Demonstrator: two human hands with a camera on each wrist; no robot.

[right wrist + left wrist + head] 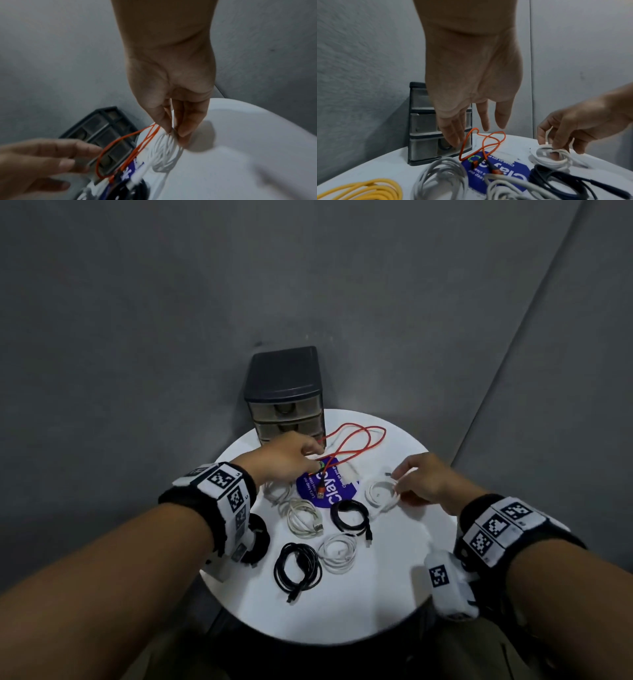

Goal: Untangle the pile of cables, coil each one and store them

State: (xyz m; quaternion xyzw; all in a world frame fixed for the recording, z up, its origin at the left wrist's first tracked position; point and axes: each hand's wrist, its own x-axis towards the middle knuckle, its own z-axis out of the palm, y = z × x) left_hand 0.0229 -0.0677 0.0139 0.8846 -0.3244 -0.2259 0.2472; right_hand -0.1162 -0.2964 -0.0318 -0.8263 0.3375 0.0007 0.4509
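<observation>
Head view, lower middle: a black coil (297, 568) and a white coil (338, 552) lie finished nearest the wearer on the round white table (394, 594), with a grey-white coil (302, 517) and a second black coil (350, 517) just beyond. Right of centre, the right hand (423, 479) pinches the edge of another white coil (382, 493) between thumb and fingertips — its loops rest on the table. Setting this coil down well probably means keeping the loops pinched together so none springs loose. Further up, the left hand (286, 460) reaches palm-down, fingers spread and relaxed, toward the loose red cable (356, 440) sprawled by the drawer unit (284, 392) — likely the last to coil. Both forearms angle inward from the bottom corners.
</observation>
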